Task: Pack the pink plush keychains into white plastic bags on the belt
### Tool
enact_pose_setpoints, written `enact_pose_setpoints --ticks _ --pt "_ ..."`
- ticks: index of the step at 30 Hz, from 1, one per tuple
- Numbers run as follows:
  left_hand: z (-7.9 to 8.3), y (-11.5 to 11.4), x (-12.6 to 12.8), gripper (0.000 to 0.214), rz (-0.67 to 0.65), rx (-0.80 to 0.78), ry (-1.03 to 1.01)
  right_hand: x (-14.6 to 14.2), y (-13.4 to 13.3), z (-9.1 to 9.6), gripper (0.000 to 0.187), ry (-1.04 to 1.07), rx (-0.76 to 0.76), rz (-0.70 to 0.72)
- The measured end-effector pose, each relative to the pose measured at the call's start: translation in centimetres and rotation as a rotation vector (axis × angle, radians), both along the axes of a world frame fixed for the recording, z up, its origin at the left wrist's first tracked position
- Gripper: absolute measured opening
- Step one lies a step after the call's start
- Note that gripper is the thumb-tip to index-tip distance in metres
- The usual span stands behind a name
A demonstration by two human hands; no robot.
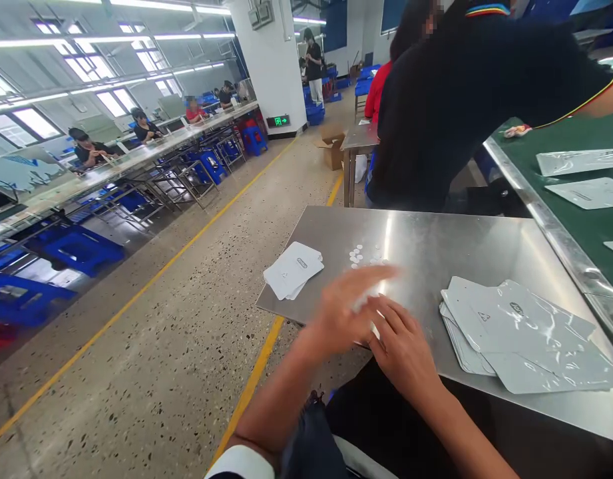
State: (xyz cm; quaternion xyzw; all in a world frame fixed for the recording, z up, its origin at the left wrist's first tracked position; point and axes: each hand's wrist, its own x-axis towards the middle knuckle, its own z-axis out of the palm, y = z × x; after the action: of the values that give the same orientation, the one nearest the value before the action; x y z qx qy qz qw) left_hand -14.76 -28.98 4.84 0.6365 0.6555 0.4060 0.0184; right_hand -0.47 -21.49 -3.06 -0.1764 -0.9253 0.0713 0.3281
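My left hand [339, 313] is smeared by motion over the near edge of the metal table, its blurred fingers reaching toward the right. My right hand [403, 342] is just beside it, fingers bent and close together at the table's edge. A bit of white shows by the right fingertips; what it belongs to is hidden. Beyond my hands lie several small white round pieces [356, 256]. To the left is a small stack of white printed sheets [293, 269]. Farther right rests a bigger pile of white printed sheets [516, 332], some with a glossy, plastic-like surface.
The metal table [436, 246] meets a green-topped bench [586, 219] with metal edging and flat white packets on it. A person in a dark shirt [436, 113] sits right ahead. An open cardboard box [332, 146] stands on the floor. Blue stools [81, 246] line the left.
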Motion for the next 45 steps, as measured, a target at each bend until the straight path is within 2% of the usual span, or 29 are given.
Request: enact_pose_setpoints --ticks 1,3,4,6,9,11,13,16,18,21,22,24,26,28,31,34,37,41,45 --pt "-0.7 0.1 -2.1 0.048 0.080 -0.025 0.012 0.2 -0.1 -0.1 0.037 -0.010 0.004 -0.020" --pt "-2.6 -0.1 -6.1 0.070 0.402 -0.269 0.143 0.7 -0.3 -0.2 0.041 -0.054 0.016 -0.052" --pt "-3.8 -0.3 -7.6 0.074 0.478 -0.386 0.185 0.8 -0.4 -0.2 0.046 -0.082 0.023 -0.056" --pt "-6.1 -0.7 -9.7 0.062 0.504 -0.460 0.270 0.9 -0.7 -0.3 0.056 -0.138 0.026 -0.036" --pt "-8.1 -1.4 -10.4 0.050 0.501 -0.395 0.323 1.1 -1.2 -1.0 0.057 -0.168 0.019 0.002" --pt "-8.2 -1.8 -10.1 0.049 0.502 -0.331 0.321 1.7 -1.5 -1.8 0.049 -0.153 0.034 0.027" --pt "-7.4 -2.5 -9.7 0.047 0.481 -0.254 0.316 2.6 -1.6 -2.7 0.046 -0.126 0.060 0.094" --pt "-5.6 -4.5 -8.4 0.048 0.423 -0.109 0.244 4.0 -1.8 -3.3 0.047 -0.034 0.032 0.203" --pt "-4.8 -6.2 -6.7 0.051 0.410 -0.056 0.074 4.6 -1.9 -2.6 0.041 0.097 -0.085 0.183" --pt "-5.1 -7.8 -2.4 0.051 0.299 -0.196 -0.381 5.2 -2.2 0.5 0.027 0.279 -0.351 0.065" --pt "-5.5 -8.0 -0.8 0.053 0.214 -0.244 -0.539 5.4 -2.2 1.8 0.024 0.293 -0.435 0.040" --pt "-6.5 -7.6 2.4 0.054 0.063 -0.321 -0.828 6.1 -2.2 4.3 0.020 0.231 -0.570 0.051" --pt "-7.1 -6.9 5.0 0.048 -0.046 -0.392 -1.069 7.1 -2.1 6.0 0.019 0.119 -0.654 0.099" --pt "-7.2 -6.1 6.4 0.046 -0.167 -0.459 -1.268 8.1 -2.0 6.7 0.021 0.049 -0.659 0.117" --pt "-6.8 -4.9 7.1 0.050 -0.392 -0.554 -1.457 9.6 -2.0 6.7 0.024 0.000 -0.535 0.109" --pt "-6.9 -3.8 7.6 0.050 -0.477 -0.597 -1.499 10.6 -1.9 6.8 0.026 -0.051 -0.462 0.130" --pt "-7.5 -2.7 8.8 0.041 -0.409 -0.574 -1.462 11.5 -1.5 7.1 0.024 -0.016 -0.527 0.076" --pt "-8.0 -1.8 10.4 0.029 -0.311 -0.482 -1.217 12.8 -1.0 7.3 0.020 0.216 -0.693 -0.070" --pt "-7.9 -1.6 10.8 0.020 -0.251 -0.499 -0.997 13.5 -1.4 7.6 0.014 0.320 -0.776 -0.223"
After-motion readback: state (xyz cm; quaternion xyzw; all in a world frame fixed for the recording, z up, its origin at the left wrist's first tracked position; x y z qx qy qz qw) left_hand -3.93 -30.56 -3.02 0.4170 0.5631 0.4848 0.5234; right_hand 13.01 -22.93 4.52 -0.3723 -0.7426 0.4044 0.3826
